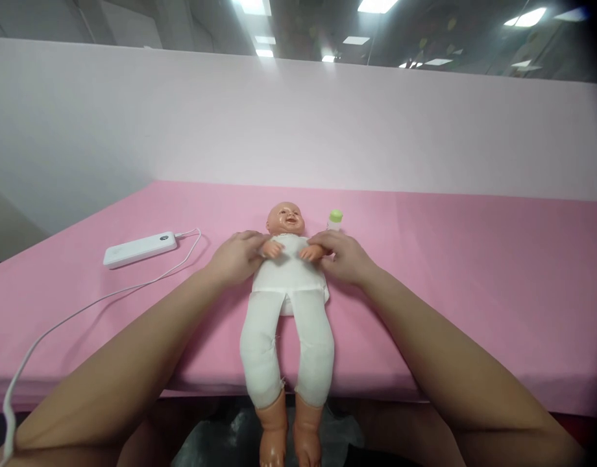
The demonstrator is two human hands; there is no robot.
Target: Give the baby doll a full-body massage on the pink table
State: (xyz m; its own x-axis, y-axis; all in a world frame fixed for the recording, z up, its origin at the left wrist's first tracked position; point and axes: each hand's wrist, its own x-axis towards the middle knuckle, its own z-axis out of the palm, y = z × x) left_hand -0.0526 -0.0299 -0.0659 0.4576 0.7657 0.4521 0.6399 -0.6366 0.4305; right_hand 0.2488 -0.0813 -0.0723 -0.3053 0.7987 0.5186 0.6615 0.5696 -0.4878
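A baby doll (289, 275) with a white cloth body and plastic head, hands and feet lies on its back, its feet hanging over the table's front edge. My left hand (239, 257) is closed round the doll's arm on the left side, by the shoulder. On the opposite side, my right hand (346, 258) grips the other arm in the same way. Both doll hands rest over its chest. Just beyond my right hand stands a small bottle (335, 218) with a lime-green cap, its lower part hidden.
A white power bank (140, 250) lies on the pink table (449, 279) to the left. Its white cable (108, 295) runs down past my left forearm. A white panel (298, 123) rises behind the table. Clear plastic (220, 438) shows below the front edge.
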